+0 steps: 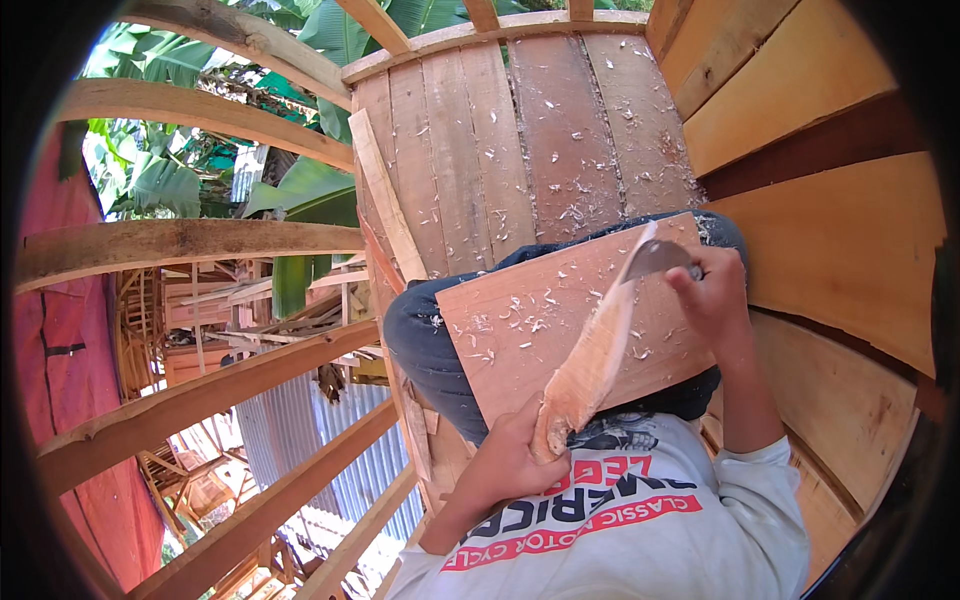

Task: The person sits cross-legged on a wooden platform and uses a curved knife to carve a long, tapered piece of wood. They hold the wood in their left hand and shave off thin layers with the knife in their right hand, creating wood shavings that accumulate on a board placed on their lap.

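My left hand is closed round the thick, handle-like end of a long, pale carved piece of wood, near my shirt. The piece slants away to the right and narrows to a thin far end. In my right hand is a knife; its broad grey blade lies against or just over that far end, and I cannot tell which. The fist mostly hides the knife's handle. Beneath both lies a flat rectangular board across my crossed legs, with curled wood shavings scattered on it.
More shavings dot the plank floor ahead. Wooden boards form a wall close on my right. To the left, spaced wooden rails open onto corrugated metal sheets, stacked timber and broad green leaves. A loose wood strip lies along the floor's left edge.
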The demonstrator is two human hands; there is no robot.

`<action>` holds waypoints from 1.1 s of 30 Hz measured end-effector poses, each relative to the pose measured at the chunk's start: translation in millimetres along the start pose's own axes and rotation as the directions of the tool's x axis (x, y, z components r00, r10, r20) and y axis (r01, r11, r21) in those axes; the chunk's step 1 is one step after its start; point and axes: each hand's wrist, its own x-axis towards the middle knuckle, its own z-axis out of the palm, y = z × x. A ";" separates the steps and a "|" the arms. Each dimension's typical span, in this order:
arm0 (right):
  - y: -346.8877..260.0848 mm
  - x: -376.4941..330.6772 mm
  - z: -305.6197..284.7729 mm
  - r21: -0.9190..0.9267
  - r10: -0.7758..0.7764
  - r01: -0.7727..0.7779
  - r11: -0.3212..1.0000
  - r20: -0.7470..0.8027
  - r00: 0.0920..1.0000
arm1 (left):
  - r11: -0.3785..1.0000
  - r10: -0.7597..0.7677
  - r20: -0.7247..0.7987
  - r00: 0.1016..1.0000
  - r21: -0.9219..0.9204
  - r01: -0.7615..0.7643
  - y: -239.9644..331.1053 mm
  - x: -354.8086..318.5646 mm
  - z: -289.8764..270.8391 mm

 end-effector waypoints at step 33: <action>-31.5 -37.2 46.1 0.748 0.128 -0.314 0.585 0.297 0.946 | 0.853 0.100 0.498 0.861 -0.488 0.184 -13.7 57.2 -24.3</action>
